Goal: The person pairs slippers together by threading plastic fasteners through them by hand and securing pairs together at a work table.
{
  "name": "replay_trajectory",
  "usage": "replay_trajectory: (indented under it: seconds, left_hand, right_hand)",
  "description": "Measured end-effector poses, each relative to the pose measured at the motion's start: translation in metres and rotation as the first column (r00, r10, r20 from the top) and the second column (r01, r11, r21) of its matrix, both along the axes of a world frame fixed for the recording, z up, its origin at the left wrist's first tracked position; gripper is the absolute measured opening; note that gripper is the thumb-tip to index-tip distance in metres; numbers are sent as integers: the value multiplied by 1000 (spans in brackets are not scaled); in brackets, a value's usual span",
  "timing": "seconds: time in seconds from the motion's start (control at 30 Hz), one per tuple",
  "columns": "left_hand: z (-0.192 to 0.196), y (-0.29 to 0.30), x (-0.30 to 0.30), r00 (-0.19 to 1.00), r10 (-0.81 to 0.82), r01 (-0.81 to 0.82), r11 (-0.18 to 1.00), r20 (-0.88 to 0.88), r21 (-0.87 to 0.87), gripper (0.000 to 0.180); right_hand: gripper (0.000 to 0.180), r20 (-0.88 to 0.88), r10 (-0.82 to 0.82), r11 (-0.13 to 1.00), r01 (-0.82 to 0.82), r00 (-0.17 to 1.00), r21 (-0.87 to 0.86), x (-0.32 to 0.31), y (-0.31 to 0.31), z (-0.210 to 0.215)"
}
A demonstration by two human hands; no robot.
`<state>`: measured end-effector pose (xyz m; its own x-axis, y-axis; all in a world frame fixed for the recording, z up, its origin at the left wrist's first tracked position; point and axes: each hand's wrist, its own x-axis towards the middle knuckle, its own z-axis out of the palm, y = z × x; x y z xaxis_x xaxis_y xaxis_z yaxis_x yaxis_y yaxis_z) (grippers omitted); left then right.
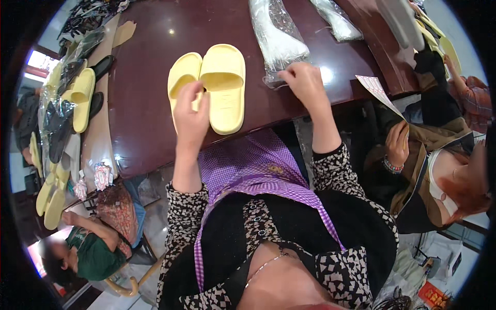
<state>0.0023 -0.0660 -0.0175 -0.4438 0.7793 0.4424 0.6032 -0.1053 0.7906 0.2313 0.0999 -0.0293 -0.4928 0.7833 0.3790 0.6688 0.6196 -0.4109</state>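
A pair of pale yellow slide slippers lies side by side on the dark red table, toes away from me. Over the left slipper hovers my left hand, thumb apart from the bent fingers, with nothing visible between them. It hides that slipper's heel half and seems not to grip it. The right slipper shows whole beside it. My right hand is at the near edge of a stack of clear plastic bags, fingers curled in a pinch on the edge of a bag; the fingertips are partly hidden.
More clear bags lie farther right. A printed sheet sticks out over the table's right edge, near another person's hand. Along the left, a side table holds yellow slippers, black slippers and plastic wrap. Another person sits at lower left.
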Motion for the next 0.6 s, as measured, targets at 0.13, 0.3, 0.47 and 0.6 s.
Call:
replay_trajectory:
  seconds: [0.13, 0.3, 0.47, 0.6]
  left_hand:
    - [-13, 15, 36, 986, -162, 164, 986, -46, 26, 22]
    - [-20, 27, 62, 963, -235, 245, 967, -129, 65, 20]
    - [-28, 53, 81, 882, -390, 424, 902, -265, 81, 19]
    - [-43, 70, 83, 840, -459, 505, 856, -289, 107, 18]
  right_hand:
    - [21, 55, -68, 984, 58, 996, 168, 0, -1, -28]
    - [16, -89, -7, 1000, 9, 996, 29, 12, -23, -29]
    - [12, -260, 128, 971, -174, 957, -166, 23, -58, -12]
    - [13, -435, 140, 830, -345, 889, -437, 31, -67, 14]
